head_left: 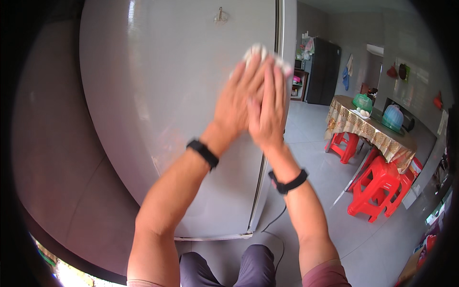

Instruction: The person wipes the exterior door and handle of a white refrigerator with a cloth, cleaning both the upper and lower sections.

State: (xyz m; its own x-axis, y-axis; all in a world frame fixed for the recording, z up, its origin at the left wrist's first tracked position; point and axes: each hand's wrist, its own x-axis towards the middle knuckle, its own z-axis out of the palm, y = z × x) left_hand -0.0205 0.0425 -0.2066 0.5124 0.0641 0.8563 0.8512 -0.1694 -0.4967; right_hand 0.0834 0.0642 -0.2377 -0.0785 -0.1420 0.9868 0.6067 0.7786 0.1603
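Note:
A pale cloth (258,52), blurred, lies pressed against the grey door of a tall refrigerator (186,71), close to the door's right edge. My left hand (240,97) and my right hand (269,104) are side by side on the cloth, slightly overlapping, fingers pointing up. Cloth shows beyond the fingertips of both; the palms hide the rest of it. Each wrist wears a black strap. Higher on the door is a small clear hook (220,17).
On the right, an oval table with a patterned cloth (344,123) carries mesh food covers and eggs. Red plastic stools (376,186) stand under and beside it. A black cable (283,244) runs over the tiled floor near my knees. A dark cabinet (323,71) stands farther back.

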